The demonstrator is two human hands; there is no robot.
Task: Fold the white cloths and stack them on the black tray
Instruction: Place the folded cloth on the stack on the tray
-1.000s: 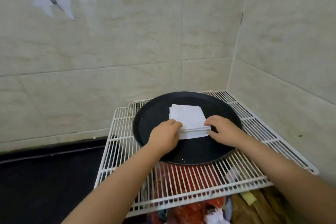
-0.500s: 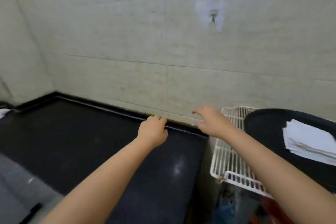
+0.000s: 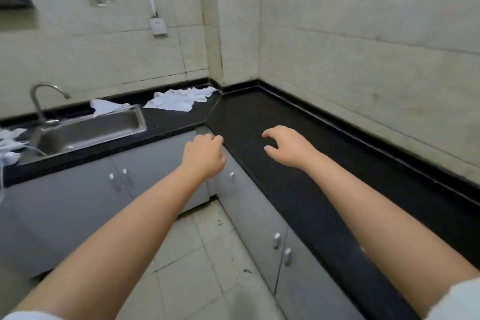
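While both arms reach forward over the corner of the black countertop (image 3: 298,189), neither hand holds anything. The left hand (image 3: 204,154) hovers above the counter's front edge with its fingers loosely curled. The right hand (image 3: 288,148) hangs over the counter surface, fingers bent downward and spread apart. A heap of unfolded white cloths (image 3: 179,100) lies at the back of the counter near the wall corner, well apart from both hands. A further white cloth (image 3: 105,106) sits behind the steel sink (image 3: 88,130), and what appear to be more cloths (image 3: 9,143) lie at the left edge, partly cut off. A faucet (image 3: 42,99) stands behind the sink. Grey cabinet doors (image 3: 124,184) run below the counter.
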